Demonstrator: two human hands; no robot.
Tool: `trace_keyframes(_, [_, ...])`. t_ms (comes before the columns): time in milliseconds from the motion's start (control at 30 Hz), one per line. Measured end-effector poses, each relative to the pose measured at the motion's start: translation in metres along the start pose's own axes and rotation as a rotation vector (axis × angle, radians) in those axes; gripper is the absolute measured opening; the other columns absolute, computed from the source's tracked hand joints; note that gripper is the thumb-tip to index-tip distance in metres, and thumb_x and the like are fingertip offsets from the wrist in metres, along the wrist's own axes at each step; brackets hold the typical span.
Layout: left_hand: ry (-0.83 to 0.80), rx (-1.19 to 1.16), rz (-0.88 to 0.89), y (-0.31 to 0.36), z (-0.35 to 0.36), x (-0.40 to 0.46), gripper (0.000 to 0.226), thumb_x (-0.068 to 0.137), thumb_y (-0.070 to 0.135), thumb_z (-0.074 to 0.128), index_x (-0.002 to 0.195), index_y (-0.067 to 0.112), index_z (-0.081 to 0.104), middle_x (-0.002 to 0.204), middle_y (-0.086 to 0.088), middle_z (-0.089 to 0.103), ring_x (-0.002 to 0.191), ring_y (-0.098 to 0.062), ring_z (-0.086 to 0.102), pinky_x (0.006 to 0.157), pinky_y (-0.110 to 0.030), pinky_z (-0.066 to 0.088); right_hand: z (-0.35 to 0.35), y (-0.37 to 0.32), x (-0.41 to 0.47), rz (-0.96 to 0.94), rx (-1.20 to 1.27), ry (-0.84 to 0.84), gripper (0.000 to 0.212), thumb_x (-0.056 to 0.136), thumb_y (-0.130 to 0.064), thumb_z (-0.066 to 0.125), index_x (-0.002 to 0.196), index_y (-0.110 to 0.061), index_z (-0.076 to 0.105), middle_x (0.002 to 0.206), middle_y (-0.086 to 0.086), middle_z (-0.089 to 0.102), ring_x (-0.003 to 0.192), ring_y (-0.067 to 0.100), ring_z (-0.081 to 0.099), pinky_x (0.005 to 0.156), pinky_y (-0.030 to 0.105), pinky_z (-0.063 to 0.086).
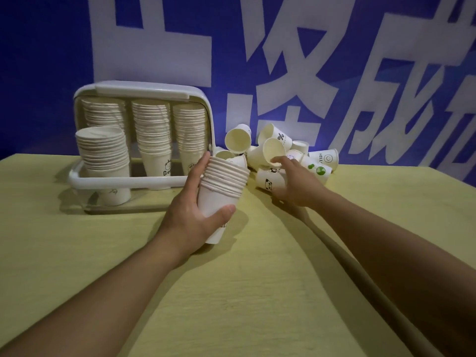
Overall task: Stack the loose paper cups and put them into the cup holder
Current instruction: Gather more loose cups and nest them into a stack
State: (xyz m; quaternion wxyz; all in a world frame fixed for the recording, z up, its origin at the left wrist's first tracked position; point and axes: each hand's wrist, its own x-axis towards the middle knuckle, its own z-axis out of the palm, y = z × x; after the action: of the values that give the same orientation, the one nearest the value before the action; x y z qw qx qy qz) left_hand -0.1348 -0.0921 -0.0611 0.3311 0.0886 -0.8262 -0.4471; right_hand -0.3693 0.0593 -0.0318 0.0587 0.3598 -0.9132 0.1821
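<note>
My left hand (pixel 199 212) grips a stack of nested white paper cups (pixel 222 186), tilted slightly, at the table's middle. My right hand (pixel 296 180) reaches into a heap of loose paper cups (pixel 304 155) and its fingers pinch the rim of one cream-lined cup (pixel 274 152) lying on its side. The white cup holder (pixel 144 91) stands open at the back left with several stacks of cups inside. One further stack (pixel 104 161) stands on the holder's lowered clear door.
The yellow-green table (pixel 257 292) runs to a blue wall with large white characters (pixel 296 60) right behind the holder and the heap. The holder's door frame (pixel 123 182) juts toward me on the left.
</note>
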Motion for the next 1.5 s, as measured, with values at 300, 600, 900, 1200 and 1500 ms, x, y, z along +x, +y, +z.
trace_keyframes(300, [-0.059,0.048,0.025,0.003,0.001,-0.002,0.102,0.078,0.039,0.08,0.144,0.07,0.01,0.146,0.023,0.039,0.12,-0.005,0.05,0.089,-0.028,0.043,0.009,-0.008,-0.062,-0.072,0.593,0.315,0.065,0.081,-0.042,0.078,0.128,-0.031,0.035,0.126,-0.007,0.048,0.108,0.016,0.059,0.083,0.034,0.059])
trace_keyframes(600, [-0.196,0.274,0.115,0.014,-0.007,-0.005,0.104,0.075,0.048,0.079,0.135,0.079,0.001,0.14,0.03,0.033,0.118,-0.007,0.046,0.089,-0.028,0.044,-0.005,-0.032,-0.071,-0.212,0.794,0.562,0.036,0.094,-0.054,0.054,0.128,-0.042,0.049,0.132,-0.007,0.053,0.118,0.015,0.056,0.086,0.029,0.059])
trace_keyframes(900, [-0.234,0.344,0.185,0.019,-0.006,-0.008,0.106,0.075,0.049,0.08,0.128,0.084,-0.004,0.124,0.053,0.018,0.112,-0.002,0.042,0.085,-0.022,0.038,-0.018,-0.049,-0.085,-0.269,0.973,0.581,0.039,0.097,-0.045,0.047,0.132,-0.028,0.053,0.126,0.003,0.056,0.108,0.012,0.061,0.074,0.018,0.055])
trace_keyframes(1200, [-0.213,0.318,0.235,0.016,-0.002,-0.009,0.108,0.076,0.043,0.082,0.133,0.08,-0.002,0.126,0.051,0.021,0.113,-0.001,0.045,0.088,-0.021,0.042,0.007,-0.067,-0.093,-0.403,0.767,0.224,0.055,0.094,-0.063,0.036,0.139,-0.035,0.051,0.133,-0.017,0.053,0.124,0.007,0.051,0.099,0.043,0.05])
trace_keyframes(1500, [-0.084,0.07,0.145,0.011,-0.004,-0.004,0.091,0.071,0.065,0.069,0.142,0.069,0.013,0.128,0.028,0.051,0.107,0.004,0.058,0.088,-0.034,0.054,-0.007,-0.101,-0.078,-0.395,0.766,0.012,0.057,0.095,-0.06,0.033,0.132,-0.025,0.06,0.125,-0.005,0.062,0.114,0.007,0.056,0.099,0.037,0.049])
